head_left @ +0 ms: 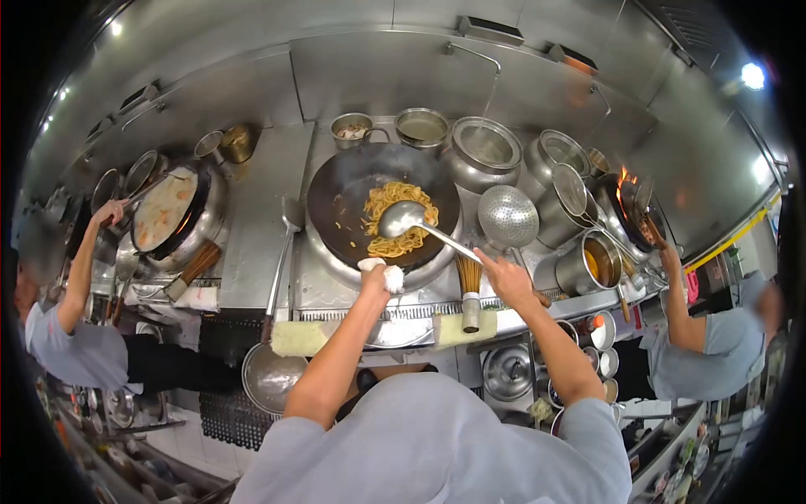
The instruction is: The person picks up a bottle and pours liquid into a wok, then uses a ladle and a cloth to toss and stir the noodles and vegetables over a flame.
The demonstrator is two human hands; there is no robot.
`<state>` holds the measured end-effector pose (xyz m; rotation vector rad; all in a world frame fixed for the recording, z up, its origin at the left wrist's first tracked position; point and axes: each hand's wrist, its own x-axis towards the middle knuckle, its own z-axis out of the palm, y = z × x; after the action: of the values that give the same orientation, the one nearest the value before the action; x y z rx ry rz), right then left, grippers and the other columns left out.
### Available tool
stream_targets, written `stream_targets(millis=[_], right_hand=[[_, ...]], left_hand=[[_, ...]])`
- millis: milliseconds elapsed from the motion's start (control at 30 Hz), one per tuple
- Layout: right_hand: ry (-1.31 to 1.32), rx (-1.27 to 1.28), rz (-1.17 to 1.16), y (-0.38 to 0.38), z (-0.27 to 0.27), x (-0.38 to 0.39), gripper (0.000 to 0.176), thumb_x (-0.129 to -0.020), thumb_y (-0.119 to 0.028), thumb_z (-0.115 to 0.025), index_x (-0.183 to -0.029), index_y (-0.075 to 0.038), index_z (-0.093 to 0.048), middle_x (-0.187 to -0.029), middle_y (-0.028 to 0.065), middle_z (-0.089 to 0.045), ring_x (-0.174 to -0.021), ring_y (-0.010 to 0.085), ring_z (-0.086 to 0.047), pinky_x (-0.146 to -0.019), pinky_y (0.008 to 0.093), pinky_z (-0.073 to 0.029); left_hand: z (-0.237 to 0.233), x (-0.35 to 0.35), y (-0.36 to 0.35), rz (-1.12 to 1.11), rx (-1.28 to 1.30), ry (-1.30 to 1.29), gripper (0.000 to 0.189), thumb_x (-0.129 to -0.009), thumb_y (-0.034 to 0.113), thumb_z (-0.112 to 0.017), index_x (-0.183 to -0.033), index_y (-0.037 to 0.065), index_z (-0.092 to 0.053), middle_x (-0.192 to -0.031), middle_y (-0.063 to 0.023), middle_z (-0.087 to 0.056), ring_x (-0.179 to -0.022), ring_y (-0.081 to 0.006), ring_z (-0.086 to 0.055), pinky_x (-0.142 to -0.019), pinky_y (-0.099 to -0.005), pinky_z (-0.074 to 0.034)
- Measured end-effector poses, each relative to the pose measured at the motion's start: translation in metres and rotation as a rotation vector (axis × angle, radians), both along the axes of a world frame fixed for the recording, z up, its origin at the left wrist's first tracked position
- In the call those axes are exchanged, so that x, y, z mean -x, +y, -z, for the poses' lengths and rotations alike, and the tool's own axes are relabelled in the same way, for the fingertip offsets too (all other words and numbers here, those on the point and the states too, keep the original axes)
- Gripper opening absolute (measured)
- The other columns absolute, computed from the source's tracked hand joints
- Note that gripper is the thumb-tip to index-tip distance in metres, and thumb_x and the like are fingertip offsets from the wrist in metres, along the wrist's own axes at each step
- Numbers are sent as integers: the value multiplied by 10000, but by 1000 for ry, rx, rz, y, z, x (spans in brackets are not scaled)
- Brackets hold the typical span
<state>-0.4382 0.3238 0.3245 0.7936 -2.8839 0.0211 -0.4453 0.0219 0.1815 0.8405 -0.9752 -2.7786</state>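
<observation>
A large dark wok (336, 197) sits on the stove in front of me, with brown noodles (395, 200) in its middle and right part. My left hand (379, 279) is closed on a white cloth (393, 280) at the wok's near rim. The handle of a metal ladle (403, 218) is gripped in my right hand (504, 275), and the ladle's bowl rests over the noodles. Just left of my right hand, a bamboo brush (470, 290) stands at the counter's front edge.
A perforated skimmer (508, 216) and metal pots (485, 151) lie to the right. Left of the wok is a long-handled spatula (290, 214). One co-worker (75, 336) works at a wok far left, another (701, 344) near flames (623, 186) far right.
</observation>
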Motion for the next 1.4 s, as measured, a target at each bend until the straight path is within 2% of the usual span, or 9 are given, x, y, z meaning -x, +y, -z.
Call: stream_targets(millis=[67, 167, 333, 467, 567, 767, 900, 1133, 1400], right_hand=[[-253, 172, 6, -7, -5, -18, 562, -887, -229, -560, -1415, -283, -377, -938, 162, -653, -792, 370, -644, -715, 470, -505], [-758, 386, 110, -31, -54, -21, 555, -886, -274, -571, -1408, -196, -399, -1128, 203, -626, -1076, 375, -580, -934, 374, -430], [-792, 298, 121, -23, -23, -4, 572, -871, -312, -579, -1407, -232, -396, -1052, 211, -645, -948, 400, -617, -849, 422, -476], [-289, 256, 185, -36, 13, -8, 516, -888, -281, -564, -1381, -305, -413, -918, 209, -653, -854, 424, -609, -739, 509, -482], [-280, 242, 177, -41, -5, -21, 503, -897, -257, -555, -1380, -289, -420, -938, 200, -654, -851, 423, -610, -738, 507, -485], [-706, 369, 50, -44, -17, -29, 552, -885, -263, -605, -1400, -219, -412, -1320, 134, -531, -1177, 333, -534, -953, 381, -435], [-620, 274, -113, -29, -26, -17, 542, -892, -294, -559, -1406, -293, -390, -1191, 132, -611, -1030, 351, -606, -879, 422, -466], [-314, 263, 104, -48, -11, -17, 583, -859, -187, -597, -1393, -316, -401, -899, 192, -649, -833, 405, -605, -737, 475, -478], [-314, 670, 110, -24, 109, -53, 603, -820, -190, -637, -1380, -284, -435, -859, 172, -646, -729, 329, -616, -695, 396, -479]], left_hand=[[31, 11, -16, 96, 55, -68, 129, -934, 102, -420, -1008, 38, -504, -792, -112, -594, -650, -262, -622, -547, -410, -535], [-16, -12, -16, 54, 0, -100, 114, -934, 100, -411, -971, 35, -497, -785, -114, -592, -658, -250, -619, -567, -400, -541], [-10, -35, -5, -17, -61, -118, 113, -924, 80, -426, -1015, 55, -489, -818, -101, -578, -647, -235, -613, -564, -385, -538], [18, -110, -2, -18, 68, -2, 295, -849, -14, -448, -1135, 47, -484, -947, -108, -594, -752, -239, -632, -615, -365, -555], [-15, -145, -6, 54, 138, -53, 312, -854, -23, -448, -1151, 66, -487, -1008, -106, -590, -759, -238, -628, -613, -370, -565], [-48, -44, -18, 42, 71, -83, 98, -924, 96, -452, -965, 26, -507, -791, -99, -587, -628, -237, -609, -539, -371, -529], [-74, -47, -18, 27, -119, -80, 99, -935, 107, -447, -974, 32, -498, -792, -105, -590, -645, -241, -615, -543, -377, -531], [-17, -131, -6, -14, 193, 126, 296, -846, 4, -463, -1134, 61, -498, -948, -101, -595, -772, -222, -636, -631, -359, -563], [-17, -19, -25, -25, 111, 34, 119, -873, 33, -466, -984, 27, -505, -802, -95, -574, -621, -222, -610, -507, -352, -523]])
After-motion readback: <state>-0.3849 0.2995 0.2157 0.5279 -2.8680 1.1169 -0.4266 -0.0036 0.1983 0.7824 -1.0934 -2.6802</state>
